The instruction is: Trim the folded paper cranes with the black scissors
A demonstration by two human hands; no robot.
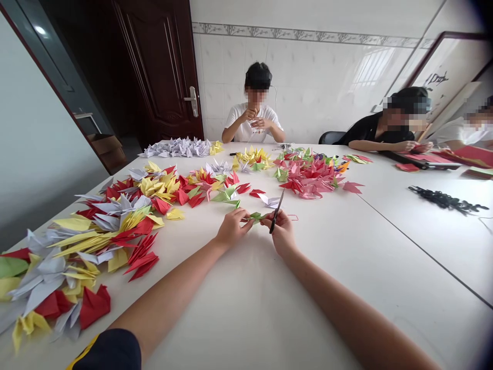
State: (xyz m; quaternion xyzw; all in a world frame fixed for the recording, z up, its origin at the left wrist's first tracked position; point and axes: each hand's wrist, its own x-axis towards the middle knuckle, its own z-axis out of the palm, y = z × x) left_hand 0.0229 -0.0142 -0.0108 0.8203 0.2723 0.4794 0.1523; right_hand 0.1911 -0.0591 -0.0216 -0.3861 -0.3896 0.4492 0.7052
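In front of me, over the white table, both my hands meet at a small green folded paper crane (256, 217). My left hand (233, 227) pinches it from the left. At its right side are the fingertips of my right hand (284, 231), which also grips a slim, dark, pointed tool (276, 211); its tip points up and away from me. I cannot make out the tool's exact kind. Just beyond my hands lie a pale paper crane (269, 201) and a green one (225, 195). A small pink outline shape (293, 218) rests beside my right hand.
Many red, yellow and pale cranes (127, 210) cover the table's left side. Pink cranes (311, 177) and white ones (181, 147) are heaped farther back. Black strands (447, 199) lie at right. A person (254, 121) sits opposite; two others work at the far right. A seam crosses the table (370, 267).
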